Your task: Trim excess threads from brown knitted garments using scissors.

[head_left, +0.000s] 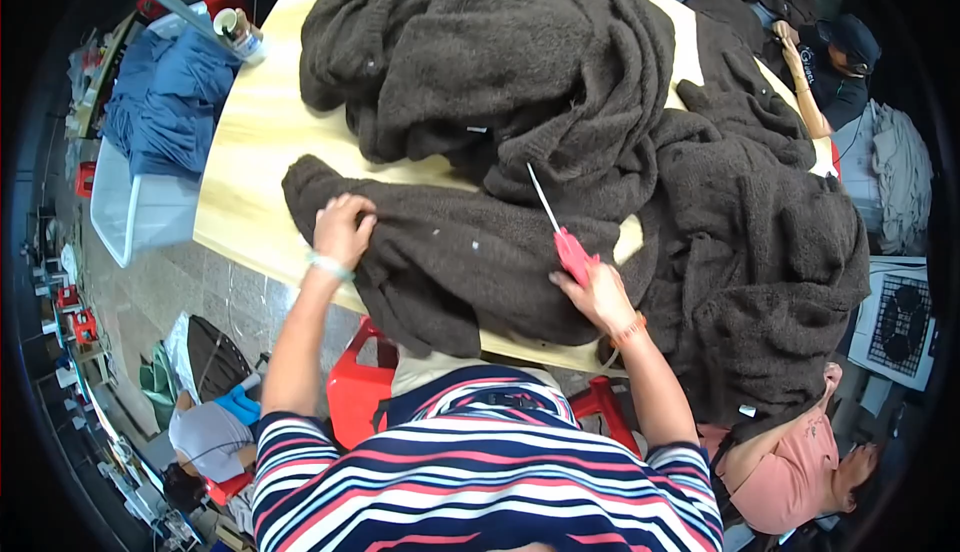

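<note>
A dark brown fleece garment lies across the near part of the table. My left hand grips its cloth near the left end with bent fingers. In my right hand is a pair of scissors with a red-pink handle. Their long thin blades look closed and point away from me over the brown cloth. Small pale specks show on the garment between my hands. Beyond it rises a big heap of the same brown fleece, with a small white label at its near side.
More brown garments hang over the table's right side, near a co-worker in pink. Another person in black works at the far right. Blue cloth fills a white bin left of the yellowish table. A red stool stands below.
</note>
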